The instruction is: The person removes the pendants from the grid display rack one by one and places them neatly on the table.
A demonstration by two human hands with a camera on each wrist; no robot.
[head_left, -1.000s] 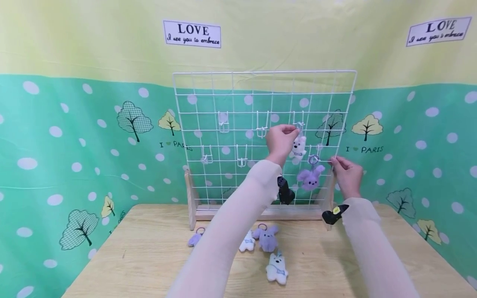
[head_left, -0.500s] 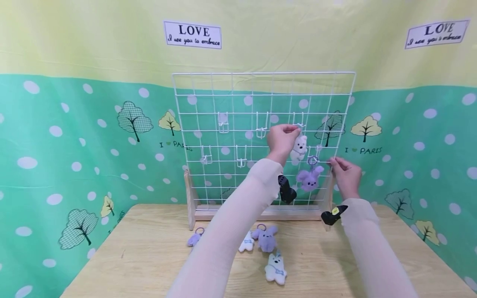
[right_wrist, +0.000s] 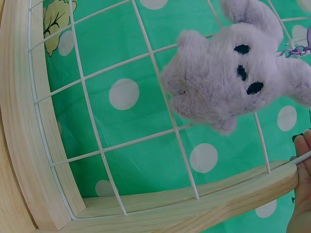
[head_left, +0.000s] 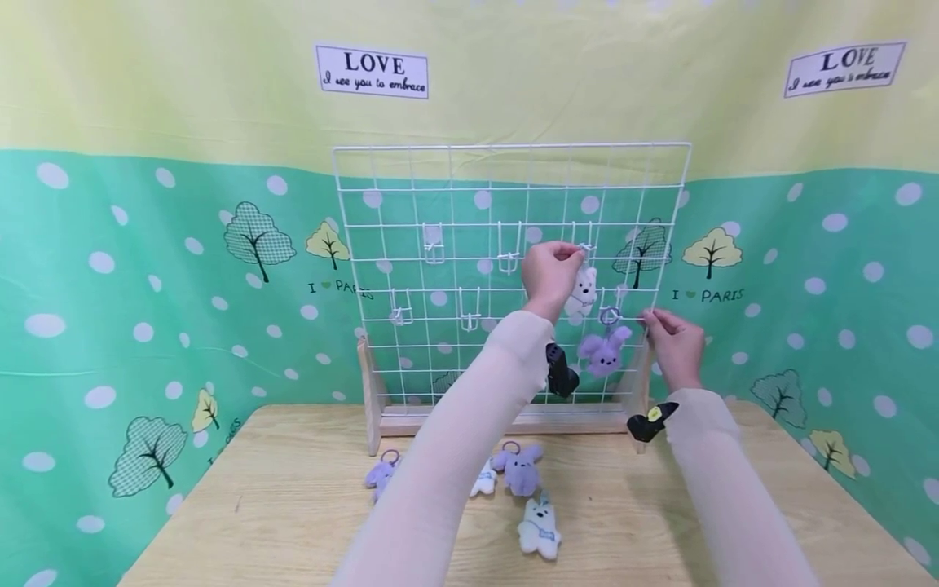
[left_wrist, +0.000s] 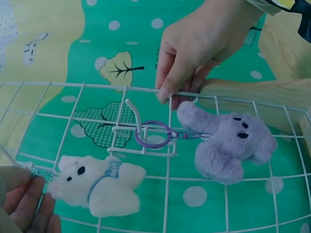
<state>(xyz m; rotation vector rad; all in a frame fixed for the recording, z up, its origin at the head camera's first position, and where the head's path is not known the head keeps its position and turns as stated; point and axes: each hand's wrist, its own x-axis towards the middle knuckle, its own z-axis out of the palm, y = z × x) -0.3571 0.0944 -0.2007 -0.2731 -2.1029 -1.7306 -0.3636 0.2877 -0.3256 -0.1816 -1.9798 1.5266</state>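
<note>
In the head view my left hand (head_left: 550, 277) is up at the white wire grid rack (head_left: 513, 146), its fingertips pinching the top of a white bear plush keychain (head_left: 583, 292) by an upper right hook. The left wrist view shows the clasp above the bear between thumb and fingers; whether its ring sits on the hook cannot be made out. My right hand (head_left: 678, 349) pinches the right edge wire of the rack, above the wooden foot. Between the hands, a purple plush keychain (left_wrist: 238, 141) hangs by its purple ring (left_wrist: 153, 135) from a lower hook.
Several white hooks, such as one upper left hook (head_left: 434, 251), carry nothing. On the wooden table (head_left: 293, 505) lie more keychains: a purple plush (head_left: 521, 471), a white bear (head_left: 539, 528), and others partly behind my left forearm. A patterned cloth (head_left: 147, 285) hangs behind.
The head view has shifted a little, so the whole scene sits slightly further left. The white bear has turned slightly under my left fingers; both hands keep their places at the rack.
</note>
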